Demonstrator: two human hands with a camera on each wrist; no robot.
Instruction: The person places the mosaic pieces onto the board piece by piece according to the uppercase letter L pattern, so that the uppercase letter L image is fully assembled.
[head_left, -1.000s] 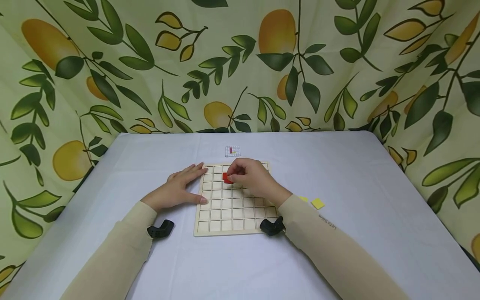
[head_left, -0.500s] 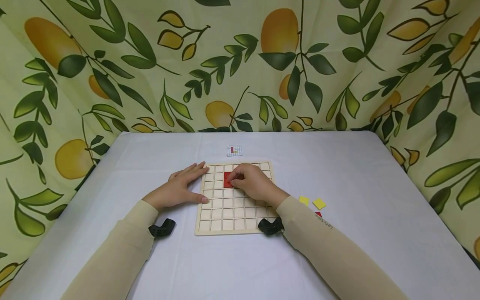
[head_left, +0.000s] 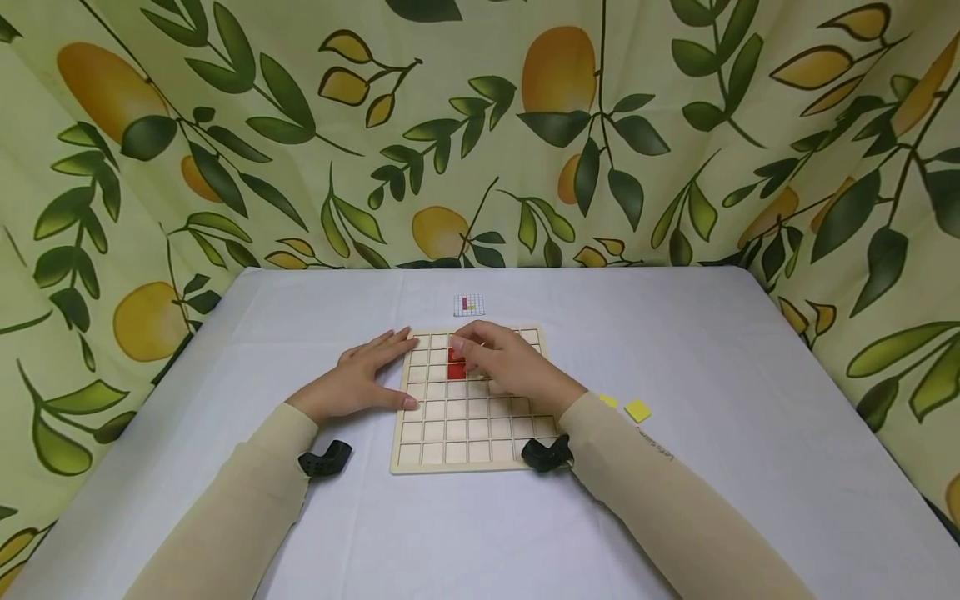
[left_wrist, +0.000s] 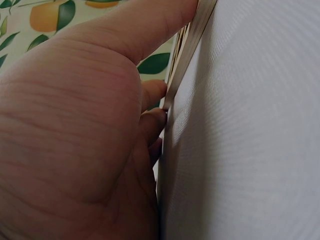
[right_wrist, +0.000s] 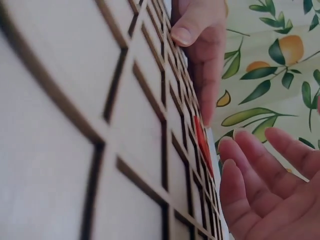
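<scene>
- Background: fabric curtain (head_left: 480,192) printed with orange fruit and green leaves, hung behind and at both sides of the counter.
- Counter (head_left: 480,533) has a white cloth over it, a few soft creases.
- Wooden board (head_left: 455,430) lies flat near the middle, marked off into square cells by raised strips.
- Lower red tile (head_left: 457,372) sits in the board, third column from the left, third row from the far edge.
- Upper red tile (head_left: 454,356) in the cell just beyond it, same column, partly covered by fingers.
- Left hand (head_left: 352,382): spread wide, thumb and fingertips resting on the board's left edge, gripping nothing.
- Right hand (head_left: 510,360): over the board by the upper red tile, fingers loosely bent, gap between thumb and fingers in the right wrist view, nothing held there. Contact with the tile: cannot tell.
- Small card (head_left: 469,305) beyond the board, printed grid with red and yellow patches.
- Yellow tile (head_left: 638,410) on the cloth right of the board; second yellow tile (head_left: 608,401) beside it, partly behind the right sleeve (head_left: 667,492).
- Both sleeves beige; dark writing on the right one.
- Black device at each wrist.
</scene>
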